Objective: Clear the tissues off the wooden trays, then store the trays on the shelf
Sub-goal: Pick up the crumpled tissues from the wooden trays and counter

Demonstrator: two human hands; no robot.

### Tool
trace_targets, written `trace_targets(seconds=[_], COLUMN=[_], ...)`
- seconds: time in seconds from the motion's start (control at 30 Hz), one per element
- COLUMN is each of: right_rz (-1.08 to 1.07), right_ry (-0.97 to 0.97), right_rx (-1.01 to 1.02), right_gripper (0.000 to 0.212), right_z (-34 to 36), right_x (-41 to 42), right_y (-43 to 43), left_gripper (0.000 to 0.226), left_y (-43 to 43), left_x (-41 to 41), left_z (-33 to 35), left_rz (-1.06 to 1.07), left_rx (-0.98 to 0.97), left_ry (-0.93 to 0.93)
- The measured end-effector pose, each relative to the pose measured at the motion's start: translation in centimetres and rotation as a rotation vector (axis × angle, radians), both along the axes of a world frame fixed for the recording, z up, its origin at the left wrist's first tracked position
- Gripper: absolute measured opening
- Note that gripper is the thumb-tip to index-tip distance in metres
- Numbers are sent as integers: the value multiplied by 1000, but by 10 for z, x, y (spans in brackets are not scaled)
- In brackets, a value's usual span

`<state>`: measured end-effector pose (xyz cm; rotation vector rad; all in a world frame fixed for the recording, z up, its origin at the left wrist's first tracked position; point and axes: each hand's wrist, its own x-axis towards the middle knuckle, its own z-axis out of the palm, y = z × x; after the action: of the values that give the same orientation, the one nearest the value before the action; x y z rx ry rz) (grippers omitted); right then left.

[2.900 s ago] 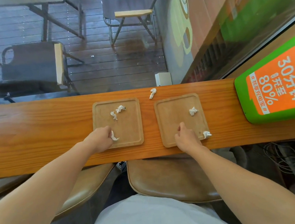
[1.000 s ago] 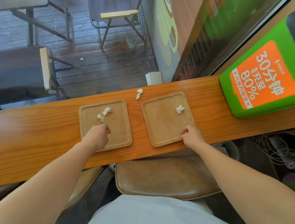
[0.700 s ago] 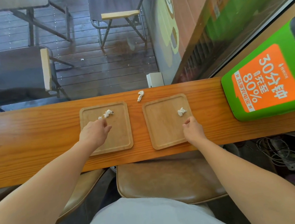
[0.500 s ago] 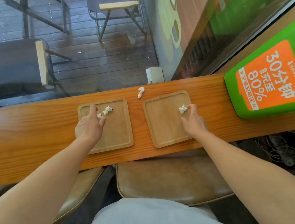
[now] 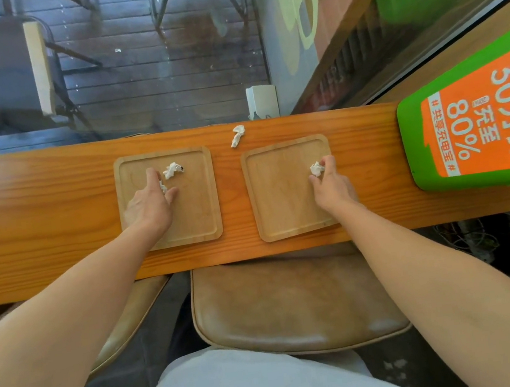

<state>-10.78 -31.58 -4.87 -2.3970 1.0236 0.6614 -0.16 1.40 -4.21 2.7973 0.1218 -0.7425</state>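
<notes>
White tissue scraps are being picked off both trays. Right hand is pinching a wad on the right tray between thumb and forefinger; left hand is closing on a scrap on the left tray, fingers loosely spread. Best to be gripping fully before lifting — these bits are tearing and dropping easily. One more piece is lying just beyond the left fingers, another on the counter between trays. Green sign is sitting well right — not blocking.
</notes>
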Motion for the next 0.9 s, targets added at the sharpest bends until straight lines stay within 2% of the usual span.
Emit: trace_targets(seconds=[0.1, 0.3, 0.53, 0.67, 0.9], right_rz=[32, 170, 163, 211, 286], right_ry=[7, 43, 52, 33, 21], right_rx=[-22, -90, -68, -82, -55], right_gripper=[13, 23, 37, 41, 39], right_z=[0, 2, 7, 10, 15], right_x=[-2, -13, -25, -33, -34], right_y=[-1, 6, 17, 23, 31], left_gripper=[31, 35, 35, 23, 10], left_y=[-5, -9, -1, 5, 4], left_x=[-5, -9, -18, -29, -39], left_z=[2, 3, 5, 7, 20], left_rz=[53, 103, 69, -20, -26], left_rx=[-32, -21, 6, 38, 31], left_ry=[32, 68, 142, 170, 199])
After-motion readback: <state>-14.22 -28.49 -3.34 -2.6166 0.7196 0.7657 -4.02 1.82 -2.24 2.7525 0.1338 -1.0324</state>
